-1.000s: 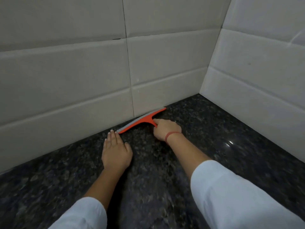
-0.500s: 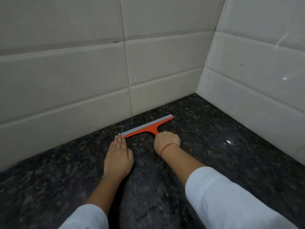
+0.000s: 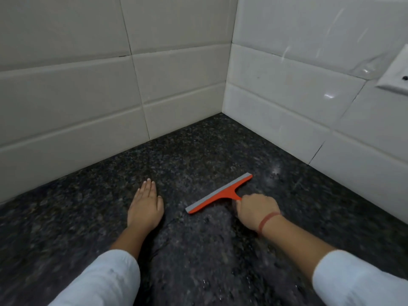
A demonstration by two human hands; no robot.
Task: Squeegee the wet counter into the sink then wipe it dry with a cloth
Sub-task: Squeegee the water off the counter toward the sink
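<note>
Right hand (image 3: pixel 257 212) curled tight round squeegee (image 3: pixel 219 193) handle, blade on counter (image 3: pixel 309 217); left hand (image 3: pixel 145 207) flat, fingers straight, left of blade.

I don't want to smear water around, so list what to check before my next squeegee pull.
1. Right hand grips squeegee handle: ok.
2. Blade lies on the counter: ok.
3. Left hand apart from the blade: ok.
4. Sink in view to aim at: not ok.
5. Cloth ready: cannot tell, none in view.
</note>
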